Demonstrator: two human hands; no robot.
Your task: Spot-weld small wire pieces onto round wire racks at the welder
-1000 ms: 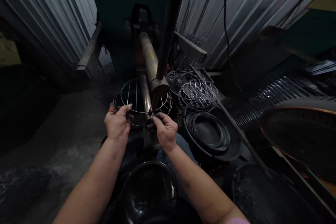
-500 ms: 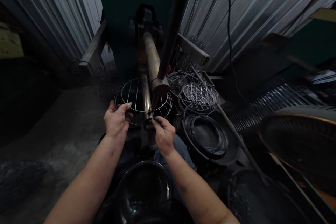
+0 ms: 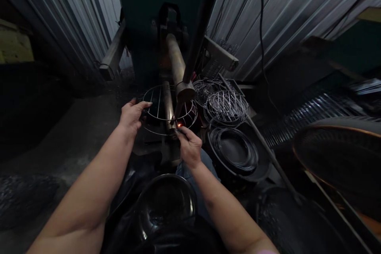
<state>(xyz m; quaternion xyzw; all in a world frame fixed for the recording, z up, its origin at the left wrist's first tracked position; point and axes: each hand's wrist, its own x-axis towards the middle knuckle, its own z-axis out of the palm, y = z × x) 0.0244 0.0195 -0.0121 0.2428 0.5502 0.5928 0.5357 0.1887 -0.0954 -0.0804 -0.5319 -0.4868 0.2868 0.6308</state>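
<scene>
Left hand [image 3: 131, 117] with fingers gripping the left rim of a round wire frame [image 3: 158, 105], frame at the lower metal tube's [image 3: 168, 101] end, right hand [image 3: 190, 147] pinching near an orange glow [image 3: 179, 125], its hold unclear.

Bare at the forearms, the left hand [image 3: 131, 119] and right hand [image 3: 191, 147] belong to a worker in blue denim [image 3: 210, 166], a pink sleeve edge [image 3: 268, 251] showing at lower right; glossy black material [image 3: 127, 186] darkens the lap.
</scene>
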